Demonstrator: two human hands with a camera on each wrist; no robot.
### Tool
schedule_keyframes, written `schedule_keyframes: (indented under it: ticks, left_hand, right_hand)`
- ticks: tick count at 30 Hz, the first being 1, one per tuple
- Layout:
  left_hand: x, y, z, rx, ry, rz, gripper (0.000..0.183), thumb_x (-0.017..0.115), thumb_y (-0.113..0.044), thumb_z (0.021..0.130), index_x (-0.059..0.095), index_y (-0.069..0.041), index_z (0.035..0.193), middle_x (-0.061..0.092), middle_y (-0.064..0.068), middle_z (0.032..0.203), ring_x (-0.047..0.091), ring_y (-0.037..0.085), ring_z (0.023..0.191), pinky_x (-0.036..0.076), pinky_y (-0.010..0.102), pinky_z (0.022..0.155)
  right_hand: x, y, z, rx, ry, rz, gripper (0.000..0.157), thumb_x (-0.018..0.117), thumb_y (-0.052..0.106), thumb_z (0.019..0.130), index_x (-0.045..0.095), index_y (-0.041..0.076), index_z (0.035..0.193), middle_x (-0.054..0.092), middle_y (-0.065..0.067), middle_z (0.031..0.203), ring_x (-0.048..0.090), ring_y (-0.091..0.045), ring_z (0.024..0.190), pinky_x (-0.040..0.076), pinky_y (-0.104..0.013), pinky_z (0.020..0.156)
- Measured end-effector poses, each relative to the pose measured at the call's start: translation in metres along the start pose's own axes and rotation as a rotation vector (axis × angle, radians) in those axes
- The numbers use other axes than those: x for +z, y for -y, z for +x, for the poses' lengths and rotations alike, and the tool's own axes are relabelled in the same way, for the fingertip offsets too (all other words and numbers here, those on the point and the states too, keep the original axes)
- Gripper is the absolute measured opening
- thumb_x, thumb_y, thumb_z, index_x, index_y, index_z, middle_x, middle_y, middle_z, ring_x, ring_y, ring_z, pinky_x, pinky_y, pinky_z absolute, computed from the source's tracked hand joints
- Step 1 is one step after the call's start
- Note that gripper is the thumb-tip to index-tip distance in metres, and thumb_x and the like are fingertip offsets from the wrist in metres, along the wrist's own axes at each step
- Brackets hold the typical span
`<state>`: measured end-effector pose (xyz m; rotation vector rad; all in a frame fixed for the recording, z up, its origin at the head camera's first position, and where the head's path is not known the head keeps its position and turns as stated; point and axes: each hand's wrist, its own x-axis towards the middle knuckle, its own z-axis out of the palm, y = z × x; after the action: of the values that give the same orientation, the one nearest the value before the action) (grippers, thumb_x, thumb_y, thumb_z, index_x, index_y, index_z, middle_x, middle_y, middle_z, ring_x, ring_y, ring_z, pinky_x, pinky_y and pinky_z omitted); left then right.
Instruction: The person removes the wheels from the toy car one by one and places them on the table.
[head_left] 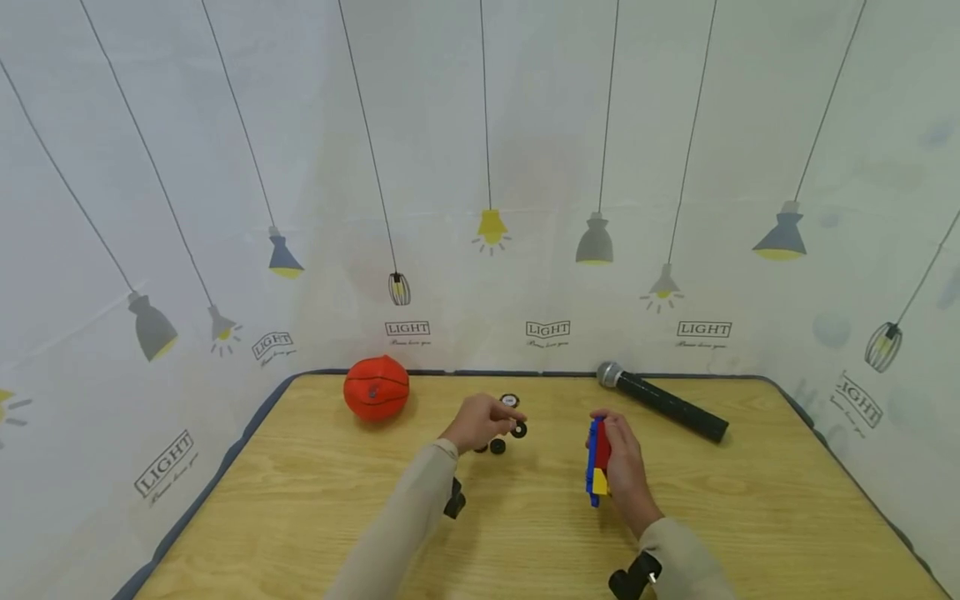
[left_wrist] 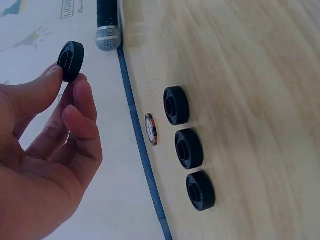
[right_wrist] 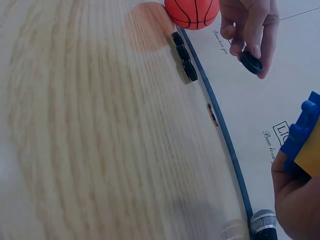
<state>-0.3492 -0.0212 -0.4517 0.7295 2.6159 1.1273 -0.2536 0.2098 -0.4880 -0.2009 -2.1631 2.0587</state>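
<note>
My left hand pinches a small black toy wheel between thumb and fingertips, raised above the table. Three similar black wheels lie in a row on the tabletop below that hand, partly covered by it in the head view. A round chip with a pale centre and dark patterned rim lies beside the row. To the right, my right hand grips a blue, red and yellow plastic toy car body, tilted on its side with its blue edge facing left. In the right wrist view only its blue and yellow end shows.
A red ball with black basketball lines sits at the back left of the wooden table. A black microphone with a silver head lies at the back right. White sheeting printed with lamps stands around the table's sides and back.
</note>
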Motion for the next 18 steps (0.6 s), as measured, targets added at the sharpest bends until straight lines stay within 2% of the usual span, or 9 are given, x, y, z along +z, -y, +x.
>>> schedule_keyframes:
  ticks: [3, 7, 14, 18]
  left_hand:
    - [-0.001, -0.003, 0.006, 0.003, 0.037, 0.057, 0.02, 0.065, -0.008, 0.097, 0.078, -0.013, 0.112, 0.078, 0.006, 0.111, 0.072, 0.021, 0.105, 0.058, 0.037, 0.087]
    - [-0.001, -0.003, 0.015, -0.018, 0.088, 0.12, 0.02, 0.065, -0.008, 0.097, 0.079, -0.014, 0.109, 0.077, 0.005, 0.115, 0.07, 0.022, 0.109, 0.057, 0.037, 0.09]
    - [0.001, 0.001, 0.025, -0.015, 0.113, 0.281, 0.008, 0.071, -0.01, 0.092, 0.078, -0.013, 0.095, 0.075, 0.003, 0.092, 0.063, 0.012, 0.083, 0.053, 0.03, 0.076]
    - [0.003, 0.001, 0.027, -0.031, 0.13, 0.309, 0.006, 0.073, -0.009, 0.091, 0.077, -0.013, 0.091, 0.075, 0.0, 0.088, 0.061, 0.01, 0.079, 0.052, 0.028, 0.076]
  right_hand:
    - [0.001, 0.001, -0.001, 0.014, 0.002, 0.009, 0.049, 0.017, 0.045, 0.11, 0.04, 0.015, 0.141, 0.051, -0.003, 0.111, 0.05, -0.024, 0.105, 0.048, -0.028, 0.078]
    - [0.002, 0.003, -0.002, 0.022, 0.006, 0.015, 0.049, 0.016, 0.044, 0.11, 0.039, 0.014, 0.143, 0.051, -0.003, 0.112, 0.051, -0.024, 0.107, 0.048, -0.028, 0.078]
    - [0.002, 0.002, -0.003, 0.027, 0.01, 0.032, 0.047, 0.016, 0.042, 0.111, 0.039, 0.016, 0.142, 0.051, -0.002, 0.11, 0.05, -0.023, 0.107, 0.048, -0.028, 0.078]
    - [0.002, 0.0, -0.005, 0.028, 0.009, 0.035, 0.047, 0.017, 0.046, 0.11, 0.042, 0.018, 0.139, 0.051, -0.004, 0.111, 0.05, -0.026, 0.106, 0.048, -0.029, 0.077]
